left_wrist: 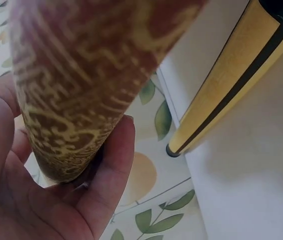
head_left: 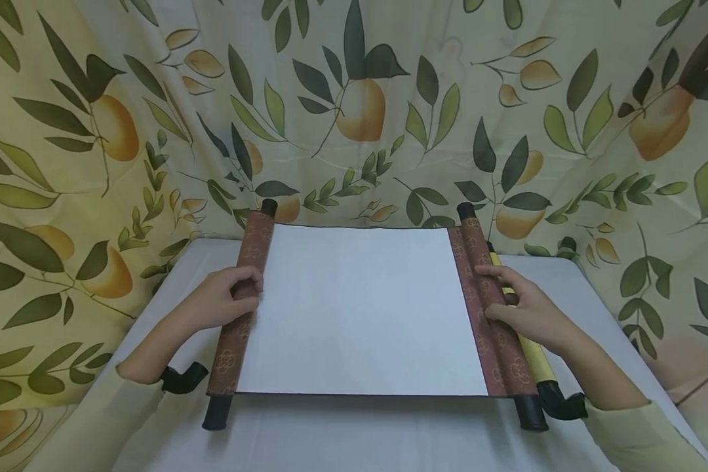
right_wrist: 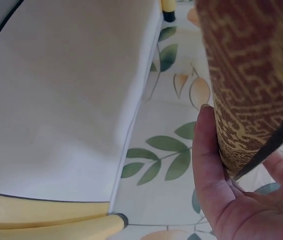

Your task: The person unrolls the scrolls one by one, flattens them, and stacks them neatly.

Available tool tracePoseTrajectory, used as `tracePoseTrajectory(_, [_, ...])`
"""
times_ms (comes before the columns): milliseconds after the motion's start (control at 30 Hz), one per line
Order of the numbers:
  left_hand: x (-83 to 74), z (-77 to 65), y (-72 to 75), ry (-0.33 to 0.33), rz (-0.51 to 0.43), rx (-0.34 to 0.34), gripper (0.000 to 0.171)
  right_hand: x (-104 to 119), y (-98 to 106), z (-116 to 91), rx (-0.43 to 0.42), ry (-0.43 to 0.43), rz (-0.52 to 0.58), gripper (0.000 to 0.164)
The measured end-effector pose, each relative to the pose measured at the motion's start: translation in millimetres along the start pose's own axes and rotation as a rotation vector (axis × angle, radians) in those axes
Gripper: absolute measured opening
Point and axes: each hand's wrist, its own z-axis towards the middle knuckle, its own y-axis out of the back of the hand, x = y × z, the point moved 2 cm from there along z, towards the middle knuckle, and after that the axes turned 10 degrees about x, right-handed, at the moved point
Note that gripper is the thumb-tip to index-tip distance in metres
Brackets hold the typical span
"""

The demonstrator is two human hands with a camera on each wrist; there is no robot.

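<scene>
A hanging scroll (head_left: 366, 314) with a blank white sheet is spread between two reddish-brown patterned rolls with black end knobs. My left hand (head_left: 233, 298) grips its left roll (head_left: 233, 347), fingers and thumb curled round the side. On the other side, my right hand (head_left: 522, 305) holds the right roll (head_left: 510, 354) between thumb and fingers. The left wrist view shows the brown patterned roll (left_wrist: 76, 100) resting in the curl of my left hand (left_wrist: 46, 200). In the right wrist view, the fingers of my right hand (right_wrist: 246, 210) wrap the other roll (right_wrist: 246, 90).
Beneath the raised scroll is a white table (head_left: 366, 439). A yellow scroll roll (head_left: 537, 357) lies beside and partly behind the right brown roll; its yellow rod also shows in the left wrist view (left_wrist: 231, 75). A leaf-and-fruit patterned cloth (head_left: 354, 164) hangs behind and around the table.
</scene>
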Motion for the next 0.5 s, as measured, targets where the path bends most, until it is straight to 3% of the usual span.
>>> tracePoseTrajectory(500, [5.0,-4.6,7.3,0.023,0.016,-0.053,0.013,2.6,2.0,-2.5,-0.005,-0.020,-0.024,0.061])
